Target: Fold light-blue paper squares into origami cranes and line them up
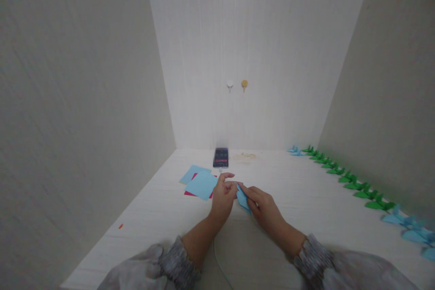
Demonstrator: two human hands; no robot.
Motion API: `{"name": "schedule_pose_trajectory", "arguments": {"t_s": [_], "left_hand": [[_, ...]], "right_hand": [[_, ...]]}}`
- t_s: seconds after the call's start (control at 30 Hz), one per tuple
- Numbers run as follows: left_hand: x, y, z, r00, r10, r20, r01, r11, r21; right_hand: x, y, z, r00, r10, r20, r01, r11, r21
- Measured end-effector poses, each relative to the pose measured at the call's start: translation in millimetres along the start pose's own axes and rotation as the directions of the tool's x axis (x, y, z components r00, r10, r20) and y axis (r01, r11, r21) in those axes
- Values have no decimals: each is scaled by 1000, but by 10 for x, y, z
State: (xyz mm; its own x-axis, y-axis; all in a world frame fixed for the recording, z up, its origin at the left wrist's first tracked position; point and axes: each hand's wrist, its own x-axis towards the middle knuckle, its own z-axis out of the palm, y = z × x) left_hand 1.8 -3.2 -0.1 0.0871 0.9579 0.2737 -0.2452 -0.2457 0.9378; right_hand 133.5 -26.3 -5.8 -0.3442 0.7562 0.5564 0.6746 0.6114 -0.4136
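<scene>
Pale walls (pixel 74 77), white table (pixel 306 190), two small wall hooks (pixel 237 84), perhaps

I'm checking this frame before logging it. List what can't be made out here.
Head view only:
- Blue folded paper: mostly covered by the left hand and right hand; its fold shape is unreadable.
- Phone: screen too small and its top edge blurred.
- Red sheet: nearly hidden under the blue sheets.
- Blue paper figures: cut off by the right edge.
- Two wall hooks: too small for detail.
</scene>
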Motion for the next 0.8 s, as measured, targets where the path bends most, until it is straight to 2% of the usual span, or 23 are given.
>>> {"name": "schedule_pose_trajectory", "arguments": {"t_s": [0.3,0.5,0.8], "left_hand": [[7,-27,-15,999,41,-32,-39,998,41],[2,-18,-10,1000,13,-9,-13,1000,-25],[-10,15,7,999,-30,-31,28,997,-69]], "right_hand": [[5,14,13,999,-46,-4,46,999,12],[5,9,16,998,-56,-22,57,998,6],[6,7,9,997,-74,-36,74,997,12]]}}
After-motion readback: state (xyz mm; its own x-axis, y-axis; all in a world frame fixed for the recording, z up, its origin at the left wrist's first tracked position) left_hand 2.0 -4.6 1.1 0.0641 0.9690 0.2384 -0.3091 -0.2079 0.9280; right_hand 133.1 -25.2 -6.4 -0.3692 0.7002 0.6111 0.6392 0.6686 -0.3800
